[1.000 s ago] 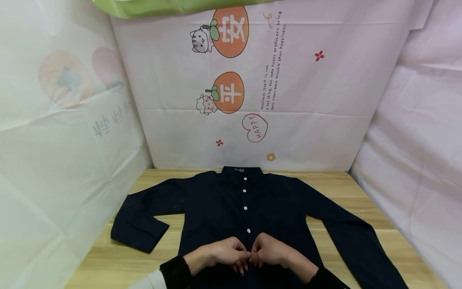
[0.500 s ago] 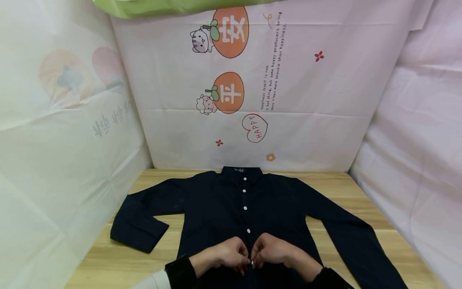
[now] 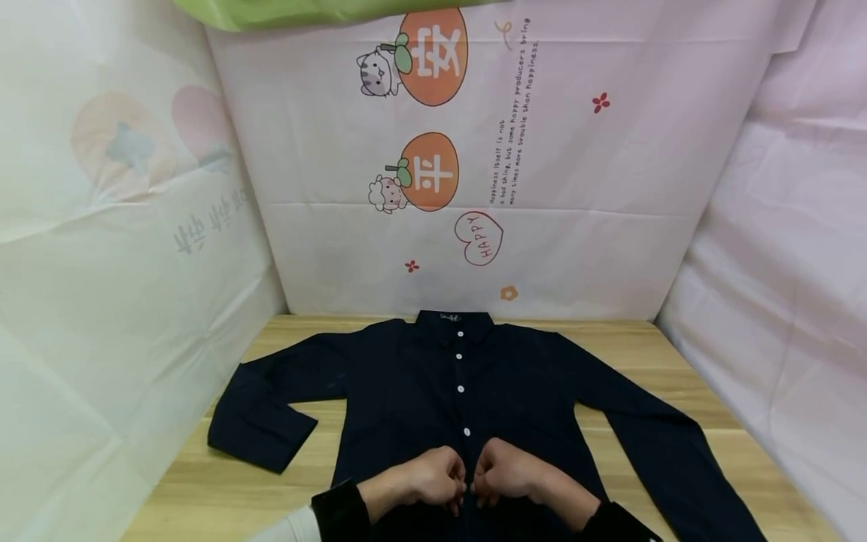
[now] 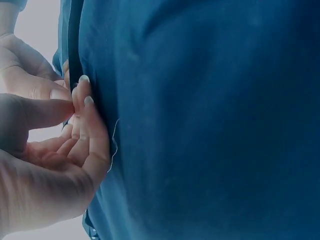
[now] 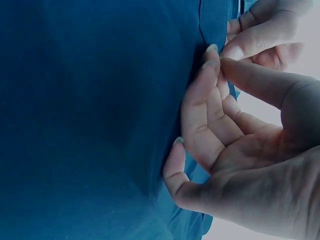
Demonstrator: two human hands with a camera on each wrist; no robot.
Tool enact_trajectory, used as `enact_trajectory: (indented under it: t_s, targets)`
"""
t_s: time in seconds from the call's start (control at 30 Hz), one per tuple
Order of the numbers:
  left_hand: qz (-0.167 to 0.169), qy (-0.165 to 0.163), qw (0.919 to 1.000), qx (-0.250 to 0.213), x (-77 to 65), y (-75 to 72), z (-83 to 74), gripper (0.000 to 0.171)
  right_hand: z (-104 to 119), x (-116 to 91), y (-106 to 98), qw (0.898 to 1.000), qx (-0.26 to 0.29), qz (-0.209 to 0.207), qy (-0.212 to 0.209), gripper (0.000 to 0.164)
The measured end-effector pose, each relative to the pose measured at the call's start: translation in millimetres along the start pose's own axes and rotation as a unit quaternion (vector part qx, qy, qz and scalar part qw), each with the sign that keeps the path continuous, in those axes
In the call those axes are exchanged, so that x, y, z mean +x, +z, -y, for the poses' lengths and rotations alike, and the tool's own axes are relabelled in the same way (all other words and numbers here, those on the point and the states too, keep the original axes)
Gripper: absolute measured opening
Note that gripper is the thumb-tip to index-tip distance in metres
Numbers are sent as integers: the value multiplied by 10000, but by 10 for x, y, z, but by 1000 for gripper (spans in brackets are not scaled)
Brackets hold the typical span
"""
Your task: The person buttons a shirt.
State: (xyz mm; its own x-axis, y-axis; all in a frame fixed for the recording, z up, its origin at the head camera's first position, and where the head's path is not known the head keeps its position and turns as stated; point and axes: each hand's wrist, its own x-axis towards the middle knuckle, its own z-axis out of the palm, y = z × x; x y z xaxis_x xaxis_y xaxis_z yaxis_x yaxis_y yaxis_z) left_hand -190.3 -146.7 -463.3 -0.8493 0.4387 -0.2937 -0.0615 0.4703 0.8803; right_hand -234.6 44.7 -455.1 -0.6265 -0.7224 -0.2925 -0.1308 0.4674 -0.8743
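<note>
A dark navy long-sleeved shirt [image 3: 400,391] lies front up, with white buttons [image 3: 461,389] down its middle. Over the lower front, my left hand [image 3: 435,476] pinches the placket between thumb and fingertips. Close beside it on the right, my right hand [image 3: 506,473] also pinches the placket. In the left wrist view, the left thumb presses against the fingers at the raised placket edge [image 4: 75,42]. The right wrist view shows the right thumb and index fingertip meeting at the placket [image 5: 214,22]. Whatever lies between the fingertips is hidden.
The shirt lies on a wooden table [image 3: 318,436]. Its left-hand sleeve [image 3: 260,421] is bent inward, and the right-hand one [image 3: 667,436] stretches toward the front. White printed cloth [image 3: 576,188] hangs behind and at both sides. A loose pale thread [image 4: 115,145] lies on the fabric.
Both hands stay at the same part of the placket, with small finger shifts. A small white spot between the fingertips half a second ago is now barely visible.
</note>
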Motion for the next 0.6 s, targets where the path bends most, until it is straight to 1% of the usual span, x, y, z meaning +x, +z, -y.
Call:
enact_trajectory:
  t_s: [0.13, 0.23, 0.37, 0.47, 0.6]
  targets:
    - [86, -40, 9999, 79, -14, -44, -19, 16, 35, 12, 20, 9999, -40, -50, 81, 10]
    - [129, -60, 9999, 35, -21, -74, -27, 14, 48, 19, 26, 9999, -38, -97, 117, 10]
    - [110, -51, 9999, 29, -17, -72, -21, 14, 45, 20, 34, 9999, -55, -93, 134, 11]
    - [134, -55, 9999, 30, -13, -57, -14, 14, 43, 10, 28, 9999, -41, 2, 94, 9]
    - [218, -41, 9998, 6, -14, -53, -14, 16, 33, 3, -23, 9997, 64, 243, -29, 10]
